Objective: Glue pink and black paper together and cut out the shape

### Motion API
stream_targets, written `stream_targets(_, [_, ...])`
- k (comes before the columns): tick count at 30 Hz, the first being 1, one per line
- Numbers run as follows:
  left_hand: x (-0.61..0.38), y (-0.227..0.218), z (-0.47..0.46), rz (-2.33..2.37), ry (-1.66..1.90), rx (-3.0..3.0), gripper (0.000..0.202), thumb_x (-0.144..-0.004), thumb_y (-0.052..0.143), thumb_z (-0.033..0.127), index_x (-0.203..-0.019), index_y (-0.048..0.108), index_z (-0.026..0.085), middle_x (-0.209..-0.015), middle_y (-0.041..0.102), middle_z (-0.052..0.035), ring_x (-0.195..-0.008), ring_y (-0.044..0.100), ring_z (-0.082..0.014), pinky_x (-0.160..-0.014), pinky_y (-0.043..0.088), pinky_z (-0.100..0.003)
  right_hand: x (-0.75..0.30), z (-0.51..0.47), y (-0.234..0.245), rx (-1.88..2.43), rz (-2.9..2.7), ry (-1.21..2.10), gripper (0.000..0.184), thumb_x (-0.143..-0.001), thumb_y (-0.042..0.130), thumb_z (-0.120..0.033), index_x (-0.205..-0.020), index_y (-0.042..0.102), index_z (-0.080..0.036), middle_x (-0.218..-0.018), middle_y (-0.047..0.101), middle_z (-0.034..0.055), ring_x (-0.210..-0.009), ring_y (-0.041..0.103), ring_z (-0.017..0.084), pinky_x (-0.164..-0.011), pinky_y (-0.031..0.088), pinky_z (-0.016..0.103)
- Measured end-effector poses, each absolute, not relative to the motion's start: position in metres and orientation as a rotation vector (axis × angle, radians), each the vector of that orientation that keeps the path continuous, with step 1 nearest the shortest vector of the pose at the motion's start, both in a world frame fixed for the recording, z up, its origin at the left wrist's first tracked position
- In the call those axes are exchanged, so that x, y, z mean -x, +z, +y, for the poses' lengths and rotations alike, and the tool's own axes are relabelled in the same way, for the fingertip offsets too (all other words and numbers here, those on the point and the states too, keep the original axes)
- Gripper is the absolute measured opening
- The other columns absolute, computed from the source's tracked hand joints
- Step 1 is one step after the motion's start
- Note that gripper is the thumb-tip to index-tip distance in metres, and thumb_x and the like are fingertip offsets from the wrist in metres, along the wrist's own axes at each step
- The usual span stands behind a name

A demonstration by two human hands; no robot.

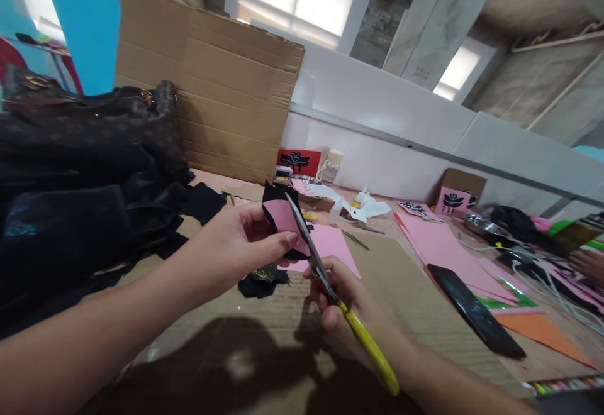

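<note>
My left hand pinches a small piece of black and pink material above the table, fingers closed on it. My right hand grips yellow-handled scissors. The scissors' blades run up along the piece's right edge. Under the hands lies a pink sheet and a black scrap on brown cardboard.
Dark bags and black cloth pile at the left. A cardboard panel leans on the wall behind. A black phone, pink sheets, orange paper, cables, a metal bowl and another person's hand are at the right.
</note>
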State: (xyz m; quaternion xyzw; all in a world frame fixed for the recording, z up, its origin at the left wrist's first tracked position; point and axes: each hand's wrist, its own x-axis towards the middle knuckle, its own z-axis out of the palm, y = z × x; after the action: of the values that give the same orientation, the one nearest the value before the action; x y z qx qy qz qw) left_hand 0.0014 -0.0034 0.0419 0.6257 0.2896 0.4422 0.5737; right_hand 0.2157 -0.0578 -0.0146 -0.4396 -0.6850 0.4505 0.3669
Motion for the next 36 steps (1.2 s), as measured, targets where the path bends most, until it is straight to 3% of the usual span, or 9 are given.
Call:
stream_targets(11, [0.0036, 0.0414, -0.0058, 0.651, 1.101, -1.478, 0.009, -0.084, 0.078, 0.03, -0.091, 0.076, 0.024, -0.087, 0.081, 0.0042, -0.083, 0.075, -0.0121, -0.074, 0.058, -0.015, -0.2172, -0.0554, -0.0178, 1.085, -1.746, 1.142, 0.05, -0.081, 0.071, -0.061, -0.11, 0.057, -0.023, -0.084, 0.048, -0.0008, -0.071, 0.041, 0.015, -0.061, 0.033, 0.026])
stream_targets(18, [0.0004, 0.0411, -0.0066, 0.628, 1.152, -1.549, 0.008, -0.082, 0.078, 0.028, -0.085, 0.076, 0.021, -0.085, 0.081, 0.0014, -0.082, 0.076, -0.0169, -0.073, 0.061, -0.021, -0.2185, -0.0579, -0.0171, 1.102, -1.769, 1.152, 0.042, -0.084, 0.07, -0.05, -0.112, 0.055, -0.024, -0.089, 0.049, -0.0002, -0.073, 0.042, 0.015, -0.062, 0.036, 0.026])
stream_targets(28, [-0.002, 0.0403, -0.0054, 0.632, 1.136, -1.538, 0.002, -0.082, 0.073, 0.02, -0.08, 0.074, 0.02, -0.077, 0.079, 0.0036, -0.079, 0.076, -0.0156, -0.074, 0.059, -0.021, -0.2204, -0.058, -0.0175, 1.061, -1.774, 1.197, 0.045, -0.083, 0.072, -0.052, -0.115, 0.055, -0.025, -0.09, 0.049, -0.001, -0.075, 0.042, 0.015, -0.064, 0.036, 0.026])
stream_targets(32, [-0.0026, 0.0403, -0.0059, 0.585, 1.11, -1.519, 0.011, -0.081, 0.071, 0.014, -0.076, 0.075, 0.023, -0.074, 0.077, 0.0077, -0.077, 0.075, -0.0117, -0.07, 0.056, -0.016, -0.2201, -0.0593, -0.0163, 1.09, -1.769, 1.173, 0.051, -0.082, 0.071, -0.059, -0.113, 0.054, -0.023, -0.089, 0.047, -0.0007, -0.073, 0.04, 0.014, -0.062, 0.036, 0.026])
stream_targets(36, [-0.0036, 0.0395, -0.0055, 0.553, 1.121, -1.509, 0.018, -0.081, 0.068, 0.011, -0.075, 0.076, 0.026, -0.076, 0.078, 0.0098, -0.075, 0.073, -0.0091, -0.069, 0.054, -0.013, -0.2182, -0.0597, -0.0158, 1.073, -1.751, 1.182, 0.045, -0.084, 0.07, -0.056, -0.111, 0.055, -0.023, -0.094, 0.05, 0.0009, -0.077, 0.043, 0.015, -0.067, 0.039, 0.027])
